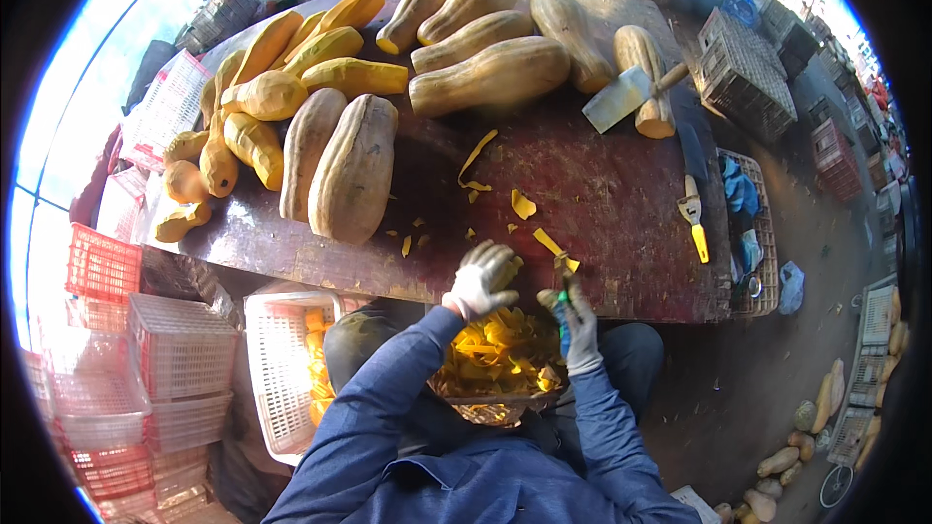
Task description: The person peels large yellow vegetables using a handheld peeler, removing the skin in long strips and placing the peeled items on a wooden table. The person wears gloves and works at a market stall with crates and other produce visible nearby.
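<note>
My left hand (480, 282), in a whitish work glove, hovers at the table's near edge with its thumb apart from the curled fingers. Something yellowish shows by its palm, either a squash piece or a stain on the glove. In my gloved right hand (580, 331) is a peeler (563, 298) with a green and blue handle, its head pointing away from me. A strip of yellow peel (551, 244) lies at the peeler's head. Below both hands, between my knees, a container holds a heap of orange-yellow peelings (499, 353).
Unpeeled squashes (353, 167) and peeled yellow squashes (266, 98) cover the far and left parts of the wooden table (619, 196). A cleaver (619, 98) rests on one squash; a yellow-handled knife (694, 218) lies at right. A white basket (291, 371) with orange pieces stands left.
</note>
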`<action>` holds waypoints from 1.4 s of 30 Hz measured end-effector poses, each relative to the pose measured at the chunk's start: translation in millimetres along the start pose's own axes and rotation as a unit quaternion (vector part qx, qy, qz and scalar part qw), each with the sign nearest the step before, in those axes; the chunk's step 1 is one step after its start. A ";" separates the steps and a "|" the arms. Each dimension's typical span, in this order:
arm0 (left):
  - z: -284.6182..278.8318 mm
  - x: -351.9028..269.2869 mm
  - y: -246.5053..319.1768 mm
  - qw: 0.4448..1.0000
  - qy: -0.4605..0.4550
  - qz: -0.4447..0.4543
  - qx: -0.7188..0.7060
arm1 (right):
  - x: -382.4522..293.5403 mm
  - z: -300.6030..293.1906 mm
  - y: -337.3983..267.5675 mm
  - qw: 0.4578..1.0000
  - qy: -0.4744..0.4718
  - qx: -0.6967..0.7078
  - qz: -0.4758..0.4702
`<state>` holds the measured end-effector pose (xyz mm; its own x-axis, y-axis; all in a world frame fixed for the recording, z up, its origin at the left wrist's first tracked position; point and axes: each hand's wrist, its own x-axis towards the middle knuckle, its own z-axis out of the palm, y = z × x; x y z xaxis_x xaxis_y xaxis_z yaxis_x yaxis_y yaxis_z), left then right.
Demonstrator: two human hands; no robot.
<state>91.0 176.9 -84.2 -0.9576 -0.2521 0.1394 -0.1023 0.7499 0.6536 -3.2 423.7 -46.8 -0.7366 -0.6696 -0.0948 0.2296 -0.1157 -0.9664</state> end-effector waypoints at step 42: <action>-305.2 121.1 -96.2 0.833 0.031 -0.522 0.178 | 22.0 -16.4 12.0 0.982 0.139 0.115 0.046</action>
<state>67.0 -112.4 96.8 -0.2814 -0.9038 -0.3226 -0.9555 0.2327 0.1815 -27.1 419.6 -64.3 -0.8440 -0.4621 -0.2722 0.4177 -0.2481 -0.8741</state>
